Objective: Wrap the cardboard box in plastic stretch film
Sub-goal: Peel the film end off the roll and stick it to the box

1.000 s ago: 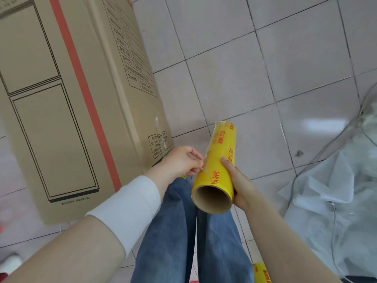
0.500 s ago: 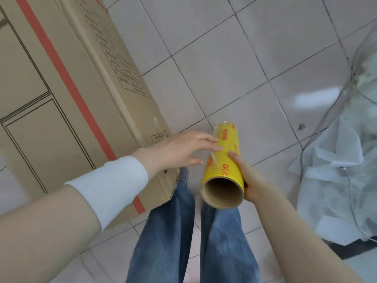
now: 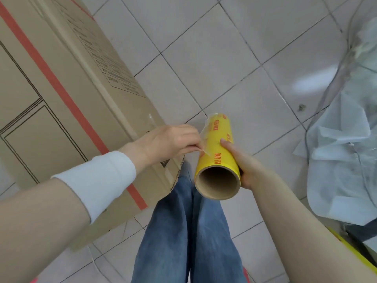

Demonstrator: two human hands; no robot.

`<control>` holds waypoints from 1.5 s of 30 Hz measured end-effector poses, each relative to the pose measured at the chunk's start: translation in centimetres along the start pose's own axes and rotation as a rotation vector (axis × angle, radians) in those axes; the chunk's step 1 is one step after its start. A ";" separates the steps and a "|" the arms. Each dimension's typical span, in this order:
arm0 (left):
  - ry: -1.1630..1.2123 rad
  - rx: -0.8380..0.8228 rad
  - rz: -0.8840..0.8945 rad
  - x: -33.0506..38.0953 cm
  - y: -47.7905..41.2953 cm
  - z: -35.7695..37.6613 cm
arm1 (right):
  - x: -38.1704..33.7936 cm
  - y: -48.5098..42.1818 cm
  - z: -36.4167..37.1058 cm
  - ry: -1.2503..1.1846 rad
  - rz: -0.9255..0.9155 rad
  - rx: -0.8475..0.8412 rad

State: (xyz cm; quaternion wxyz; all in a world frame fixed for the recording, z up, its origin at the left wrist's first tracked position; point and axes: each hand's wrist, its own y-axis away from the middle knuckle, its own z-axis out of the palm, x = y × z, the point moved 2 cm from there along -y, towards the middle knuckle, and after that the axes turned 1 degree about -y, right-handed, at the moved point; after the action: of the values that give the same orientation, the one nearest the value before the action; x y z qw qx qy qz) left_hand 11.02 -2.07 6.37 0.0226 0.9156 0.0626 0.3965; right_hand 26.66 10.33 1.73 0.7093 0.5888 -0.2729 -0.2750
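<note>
A tall cardboard box (image 3: 61, 103) with a red stripe and black printed lines fills the left of the view, standing on the tiled floor. My right hand (image 3: 242, 166) grips a yellow roll of stretch film (image 3: 218, 152) with red lettering, its open cardboard core facing me. My left hand (image 3: 169, 142), with a white sleeve on the wrist, pinches the loose clear edge of the film at the roll's left side. The roll is just right of the box's near corner, apart from it.
Pale grey floor tiles (image 3: 224, 58) spread beyond the roll. A heap of crumpled white and clear plastic sheeting (image 3: 344, 144) lies at the right. My legs in blue jeans (image 3: 187, 231) stand below the roll. A yellow strip (image 3: 350, 252) shows at the lower right.
My left hand went from flat fingers laid across the roll to a pinch on the film's loose edge. The view swung, so the box now looks more tilted and closer.
</note>
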 end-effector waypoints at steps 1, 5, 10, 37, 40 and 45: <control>0.006 -0.009 0.013 0.1 0.0 0.0 | 0.0 0.2 0.1 0.000 0.000 -0.009; -0.064 -0.052 0.098 0.8 -0.3 0.2 | 0.3 0.2 0.2 -0.001 0.012 -0.047; -0.064 -0.075 0.118 0.4 -0.6 0.0 | 1.4 -0.7 -0.5 0.024 0.014 -0.057; -0.095 -0.693 -0.008 -4.1 8.7 1.7 | 9.2 -6.7 4.5 0.057 -0.001 0.197; -0.214 -0.596 0.165 -3.8 9.1 1.8 | 9.6 -6.9 4.9 0.183 0.020 0.214; -0.226 -0.633 0.205 -3.6 8.8 1.4 | 9.7 -7.3 5.0 0.232 0.047 0.221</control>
State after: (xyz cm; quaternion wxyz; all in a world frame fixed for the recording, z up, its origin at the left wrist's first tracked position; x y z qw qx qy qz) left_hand 10.44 -11.22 3.66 0.2722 0.9028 -0.1585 0.2928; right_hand 29.34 -1.14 -4.05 0.6733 0.6844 -0.2314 -0.1570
